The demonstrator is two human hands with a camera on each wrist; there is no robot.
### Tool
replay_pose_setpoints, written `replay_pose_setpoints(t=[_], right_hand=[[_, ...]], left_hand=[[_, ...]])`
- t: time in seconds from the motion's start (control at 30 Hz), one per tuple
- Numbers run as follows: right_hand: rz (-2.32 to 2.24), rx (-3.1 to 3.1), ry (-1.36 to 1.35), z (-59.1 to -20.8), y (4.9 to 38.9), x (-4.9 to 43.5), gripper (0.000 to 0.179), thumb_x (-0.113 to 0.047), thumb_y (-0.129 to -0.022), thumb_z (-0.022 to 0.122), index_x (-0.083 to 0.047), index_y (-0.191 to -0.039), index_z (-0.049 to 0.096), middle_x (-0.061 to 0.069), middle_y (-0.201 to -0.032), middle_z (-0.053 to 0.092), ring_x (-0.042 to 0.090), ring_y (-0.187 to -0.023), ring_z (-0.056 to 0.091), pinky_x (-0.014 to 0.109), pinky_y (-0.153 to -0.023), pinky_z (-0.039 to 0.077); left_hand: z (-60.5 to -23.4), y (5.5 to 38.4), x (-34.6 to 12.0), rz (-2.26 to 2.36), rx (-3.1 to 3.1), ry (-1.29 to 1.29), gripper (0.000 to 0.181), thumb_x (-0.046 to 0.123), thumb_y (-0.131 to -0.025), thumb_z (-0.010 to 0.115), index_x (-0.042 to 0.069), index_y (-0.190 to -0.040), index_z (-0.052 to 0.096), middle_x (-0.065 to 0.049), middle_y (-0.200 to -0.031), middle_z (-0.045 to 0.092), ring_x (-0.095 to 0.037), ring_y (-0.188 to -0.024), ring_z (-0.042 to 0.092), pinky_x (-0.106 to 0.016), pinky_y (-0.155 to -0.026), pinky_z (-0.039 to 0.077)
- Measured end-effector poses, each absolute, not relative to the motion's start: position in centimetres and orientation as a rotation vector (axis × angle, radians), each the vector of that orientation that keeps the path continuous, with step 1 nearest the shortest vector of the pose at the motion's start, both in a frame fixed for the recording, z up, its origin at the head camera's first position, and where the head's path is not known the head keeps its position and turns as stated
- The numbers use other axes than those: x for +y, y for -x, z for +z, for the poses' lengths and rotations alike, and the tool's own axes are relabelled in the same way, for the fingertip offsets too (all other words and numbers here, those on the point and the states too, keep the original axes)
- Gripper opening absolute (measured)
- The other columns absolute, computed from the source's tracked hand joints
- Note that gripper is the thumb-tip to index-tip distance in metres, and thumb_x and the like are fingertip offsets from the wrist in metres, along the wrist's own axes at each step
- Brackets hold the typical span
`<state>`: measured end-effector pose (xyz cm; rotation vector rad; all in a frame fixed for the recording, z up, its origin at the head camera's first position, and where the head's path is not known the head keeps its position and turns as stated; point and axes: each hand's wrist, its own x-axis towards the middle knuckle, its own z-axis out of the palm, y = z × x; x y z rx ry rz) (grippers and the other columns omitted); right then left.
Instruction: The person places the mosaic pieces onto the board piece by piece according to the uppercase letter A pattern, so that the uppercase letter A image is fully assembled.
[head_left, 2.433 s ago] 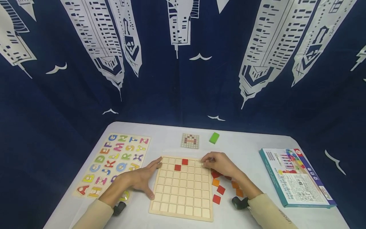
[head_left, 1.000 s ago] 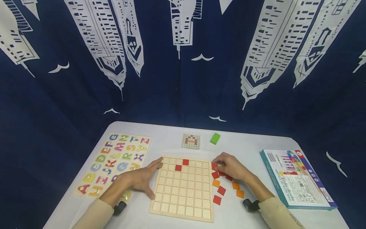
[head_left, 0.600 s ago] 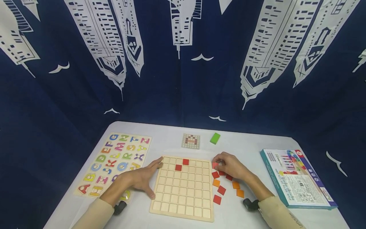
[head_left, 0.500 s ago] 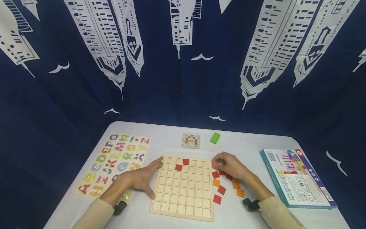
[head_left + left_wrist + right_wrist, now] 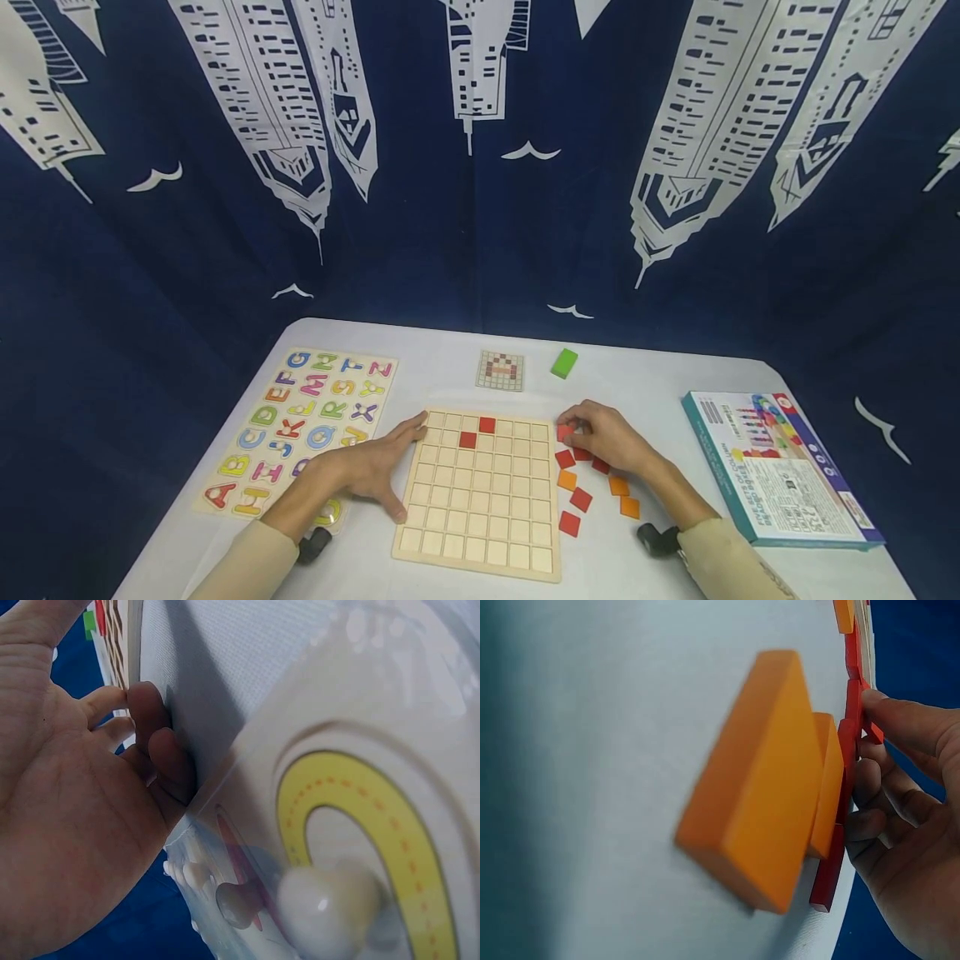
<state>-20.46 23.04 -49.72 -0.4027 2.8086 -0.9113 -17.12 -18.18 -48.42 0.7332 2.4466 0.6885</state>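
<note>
- lying at the far left, the letter puzzle (image 5: 386, 382) reaches close to the left hand (image 5: 372, 468).
- the left hand has its fingers spread, thumb and fingertips at the left edge of the grid board (image 5: 476, 500); it grips nothing.
- the grid board lies between the hands, with two red tiles (image 5: 487, 425) set corner to corner near its far side.
- beyond it are a small patterned card (image 5: 501, 371) and, further right, a green block (image 5: 564, 363).
- the right hand (image 5: 611, 437) pinches a single red tile (image 5: 564, 432) just beside the board's far right corner.
- loose red tiles (image 5: 581, 499) and orange tiles (image 5: 618, 486) lie under and near that hand.
- at the far right, well apart, a box (image 5: 787, 471) lies flat.
- the left wrist view shows a white knob (image 5: 322, 904) by a yellow letter (image 5: 352, 772), too small to tell from the head.
- the right wrist view shows the pinched tile tilted and the orange tiles' thickness; the head view shows mostly tops.
</note>
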Motion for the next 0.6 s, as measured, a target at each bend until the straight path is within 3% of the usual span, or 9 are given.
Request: replay_pose_setpoints(t=[0.37,0.6], right_hand=[[-0.928,2.809,0.407,-49.9,20.34,23.2,0.025,-0.015,-0.088,0.077,-0.019,-0.113,0.074,-0.008,-0.091,0.061,0.014,-0.077,0.053,0.023,-0.063,0.048],[-0.925,2.814,0.417,-49.88,20.34,23.2,0.024,-0.015,-0.088,0.077,-0.02,-0.111,0.075,-0.008,-0.09,0.061,0.013,-0.077,0.053,0.023,-0.064,0.048]], left_hand=[[-48.39,17.09,-18.09,0.645,2.465,-0.735,0.132,0.046,-0.055,0.095,0.015,-0.16,0.022,0.0,-0.17,-0.005,-0.027,-0.154,0.014,-0.048,-0.118,0.033],[-48.38,17.07,-18.18,0.655,2.455,-0.747,0.14,0.048,-0.055,0.095,0.014,-0.163,0.013,0.0,-0.17,-0.005,-0.026,-0.155,0.012,-0.049,-0.12,0.029]])
